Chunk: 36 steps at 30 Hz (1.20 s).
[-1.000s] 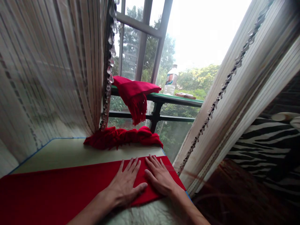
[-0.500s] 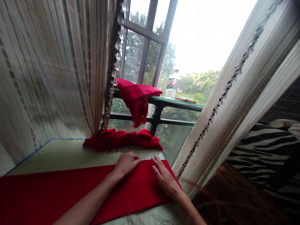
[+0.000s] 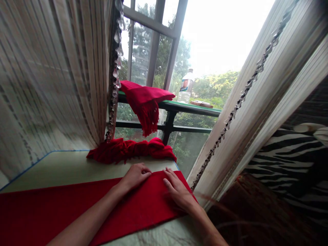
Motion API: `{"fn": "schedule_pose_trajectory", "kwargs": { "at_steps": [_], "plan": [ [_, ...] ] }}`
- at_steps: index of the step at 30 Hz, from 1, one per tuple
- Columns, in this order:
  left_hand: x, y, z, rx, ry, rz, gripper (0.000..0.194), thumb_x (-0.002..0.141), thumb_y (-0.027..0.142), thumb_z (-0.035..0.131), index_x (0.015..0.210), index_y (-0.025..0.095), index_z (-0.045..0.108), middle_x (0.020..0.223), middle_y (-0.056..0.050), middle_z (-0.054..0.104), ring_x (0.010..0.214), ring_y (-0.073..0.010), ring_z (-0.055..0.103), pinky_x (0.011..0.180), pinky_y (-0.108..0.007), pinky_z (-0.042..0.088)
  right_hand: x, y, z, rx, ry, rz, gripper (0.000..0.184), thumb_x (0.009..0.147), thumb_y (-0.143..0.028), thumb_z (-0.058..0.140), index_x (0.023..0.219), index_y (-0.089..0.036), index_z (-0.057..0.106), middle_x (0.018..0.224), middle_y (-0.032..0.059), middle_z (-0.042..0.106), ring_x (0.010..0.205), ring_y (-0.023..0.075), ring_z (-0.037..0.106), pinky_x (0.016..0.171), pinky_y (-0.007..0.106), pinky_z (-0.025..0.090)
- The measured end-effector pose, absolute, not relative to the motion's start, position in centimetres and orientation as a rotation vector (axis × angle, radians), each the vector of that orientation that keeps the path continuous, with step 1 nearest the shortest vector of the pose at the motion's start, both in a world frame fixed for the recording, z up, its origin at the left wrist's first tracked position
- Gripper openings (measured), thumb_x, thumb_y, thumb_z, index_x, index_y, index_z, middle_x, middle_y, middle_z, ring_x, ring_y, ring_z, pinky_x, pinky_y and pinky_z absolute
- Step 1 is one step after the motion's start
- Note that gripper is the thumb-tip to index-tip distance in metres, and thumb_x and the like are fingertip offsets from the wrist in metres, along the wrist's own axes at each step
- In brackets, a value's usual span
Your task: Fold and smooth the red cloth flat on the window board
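Observation:
A long red scarf (image 3: 143,208) lies spread flat across the table (image 3: 61,167), running out of view at the left. My left hand (image 3: 135,176) is closed at its far edge, with thumb and fingers curled together on the cloth's border; the fingertips are partly hidden. Close by on the right, my right hand (image 3: 178,191) rests with stretched fingers on the cloth near its right end. Behind both hands a bunched red scarf (image 3: 133,150) with fringes lies along the table's back edge.
Another fringed red scarf (image 3: 145,99) hangs over the green-topped window rail (image 3: 200,109). A plastic bottle (image 3: 186,87) and a small flat item (image 3: 202,104) stand on that rail. Curtains with bead trim flank the open window. Zebra-striped fabric (image 3: 276,160) is at the right.
My left hand has gone from lying flat and spread to curled at the scarf's far edge. My right hand stays flat nearby. The near edge of the scarf has shifted toward me.

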<state>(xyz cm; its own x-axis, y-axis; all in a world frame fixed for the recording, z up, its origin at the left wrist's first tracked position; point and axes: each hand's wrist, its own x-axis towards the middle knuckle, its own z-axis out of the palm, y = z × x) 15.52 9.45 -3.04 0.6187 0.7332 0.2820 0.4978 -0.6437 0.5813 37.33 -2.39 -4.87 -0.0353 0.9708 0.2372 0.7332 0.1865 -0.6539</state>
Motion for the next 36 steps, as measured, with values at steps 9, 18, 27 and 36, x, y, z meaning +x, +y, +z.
{"fn": "schedule_pose_trajectory", "kwargs": {
  "at_steps": [9, 18, 27, 36],
  "plan": [
    [15.9, 9.7, -2.7, 2.413, 0.973, 0.658, 0.029, 0.089, 0.034, 0.054, 0.096, 0.021, 0.078, 0.097, -0.004, 0.078, 0.092, -0.0223, 0.07, 0.083, -0.027, 0.048, 37.2, -2.5, -5.1, -1.617, -1.882, 0.398, 0.054, 0.1, -0.055, 0.039, 0.147, -0.03, 0.046, 0.161, 0.0046, 0.036, 0.15, 0.0254, 0.024, 0.124, 0.048, 0.022],
    [15.8, 7.6, -2.3, 2.552, 0.976, 0.676, 0.032, 0.096, 0.031, 0.049, 0.113, 0.017, 0.072, 0.118, -0.01, 0.071, 0.111, -0.0252, 0.064, 0.1, -0.034, 0.045, 37.1, -2.5, -4.7, -1.706, -1.996, 0.302, 0.058, 0.102, -0.053, 0.036, 0.148, -0.019, 0.045, 0.162, 0.012, 0.03, 0.15, 0.0256, 0.024, 0.123, 0.046, 0.023],
    [15.4, 4.9, -3.9, 2.677, 1.014, 0.36, 0.055, 0.103, 0.041, 0.031, 0.153, 0.019, 0.037, 0.159, -0.01, 0.035, 0.149, -0.0318, 0.024, 0.12, -0.06, 0.011, 34.2, -0.4, -5.3, -1.704, -2.149, 0.231, 0.054, 0.102, -0.042, 0.032, 0.151, -0.018, 0.04, 0.163, 0.0103, 0.027, 0.152, 0.0236, 0.019, 0.125, 0.049, 0.017],
    [11.7, 4.9, -2.6, 2.734, 1.036, 0.287, 0.062, 0.103, 0.051, 0.032, 0.156, 0.019, 0.03, 0.163, -0.012, 0.024, 0.152, -0.0347, 0.011, 0.118, -0.064, 0.0, 34.2, -0.1, -6.4, -1.757, -2.211, 0.183, 0.065, 0.1, -0.059, 0.032, 0.153, -0.021, 0.035, 0.162, 0.0084, 0.028, 0.152, 0.0243, 0.015, 0.125, 0.054, 0.016]
  ]
}}
